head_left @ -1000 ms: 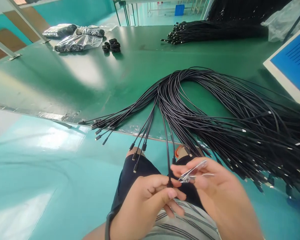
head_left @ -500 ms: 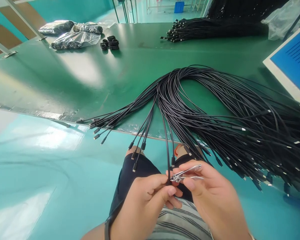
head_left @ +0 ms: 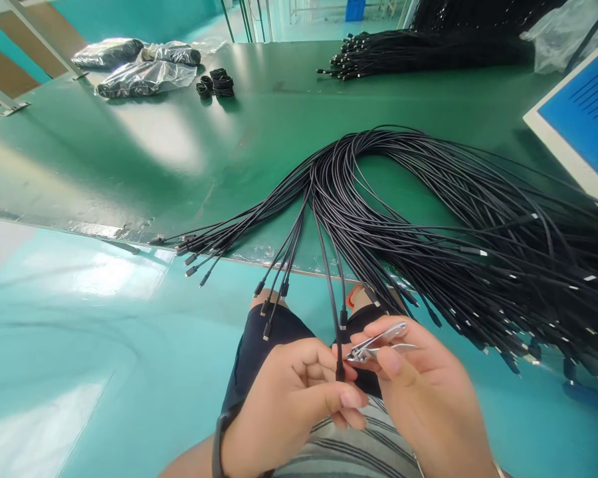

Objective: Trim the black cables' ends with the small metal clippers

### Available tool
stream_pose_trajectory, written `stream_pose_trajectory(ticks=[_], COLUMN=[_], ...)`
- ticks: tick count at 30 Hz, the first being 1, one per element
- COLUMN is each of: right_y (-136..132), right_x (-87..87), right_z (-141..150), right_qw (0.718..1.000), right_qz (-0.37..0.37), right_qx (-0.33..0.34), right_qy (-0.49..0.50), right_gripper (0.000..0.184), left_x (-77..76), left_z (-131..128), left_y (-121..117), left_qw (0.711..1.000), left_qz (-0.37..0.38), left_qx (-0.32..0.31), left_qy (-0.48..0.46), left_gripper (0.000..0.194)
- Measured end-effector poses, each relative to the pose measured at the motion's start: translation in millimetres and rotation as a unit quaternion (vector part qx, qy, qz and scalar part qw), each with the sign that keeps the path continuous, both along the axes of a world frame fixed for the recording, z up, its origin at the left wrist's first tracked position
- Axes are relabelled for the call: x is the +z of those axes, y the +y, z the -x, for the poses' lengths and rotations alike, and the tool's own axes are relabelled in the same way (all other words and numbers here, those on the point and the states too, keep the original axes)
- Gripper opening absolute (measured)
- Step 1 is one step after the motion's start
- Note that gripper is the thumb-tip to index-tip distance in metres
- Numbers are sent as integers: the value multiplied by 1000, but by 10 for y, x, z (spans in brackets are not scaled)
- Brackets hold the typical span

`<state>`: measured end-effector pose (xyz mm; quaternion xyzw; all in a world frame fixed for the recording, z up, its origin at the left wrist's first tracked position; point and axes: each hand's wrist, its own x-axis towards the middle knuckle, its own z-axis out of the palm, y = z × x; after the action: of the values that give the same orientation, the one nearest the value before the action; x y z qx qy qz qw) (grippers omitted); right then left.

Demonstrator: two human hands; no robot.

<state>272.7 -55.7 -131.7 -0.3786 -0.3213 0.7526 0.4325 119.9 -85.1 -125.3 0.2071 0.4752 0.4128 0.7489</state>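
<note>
My left hand (head_left: 303, 392) pinches the plug end of a black cable (head_left: 335, 312) between thumb and fingers, above my lap. The plug's tip is hidden by the thumb. In my right hand (head_left: 428, 392) is a silver nail clipper (head_left: 379, 343), held between thumb and fingers with its lever raised. The clipper's jaws are just right of the cable, close to the plug's collar. A large bundle of black cables (head_left: 339, 172) arches over the green table, with many plug ends hanging past the front edge near my knees.
The green table (head_left: 259, 133) carries wrapped packs (head_left: 144, 78) and small coiled cables (head_left: 222, 84) at the back left. Another cable bundle (head_left: 428, 53) lies at the back right. A blue-and-white box (head_left: 588, 113) stands at the right edge.
The nail clipper has moved slightly right, away from the cable. My left fingers have shifted on the plug, showing more of its black collar.
</note>
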Motion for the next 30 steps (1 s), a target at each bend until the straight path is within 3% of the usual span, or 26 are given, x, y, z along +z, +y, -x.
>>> stream_pose_trajectory(ticks=[6,20,30], right_y=[-69,-81,-64], right_x=[64,92,102], right_z=[72,81,100], right_qw=[998,977,963], right_qz=[-47,-130,-163], right_qx=[-30,-12,-23], right_qy=[-41,-167,-213], right_gripper=[9,11,14], left_x=[-9,-48,-68], left_z=[-74,-85,-91], left_y=[-32,-62,-52], left_qw=[991,966,961], left_qz=[-23,-55,-46], left_qx=[76,47,54], left_qy=[112,248,268], left_gripper=[42,46,45])
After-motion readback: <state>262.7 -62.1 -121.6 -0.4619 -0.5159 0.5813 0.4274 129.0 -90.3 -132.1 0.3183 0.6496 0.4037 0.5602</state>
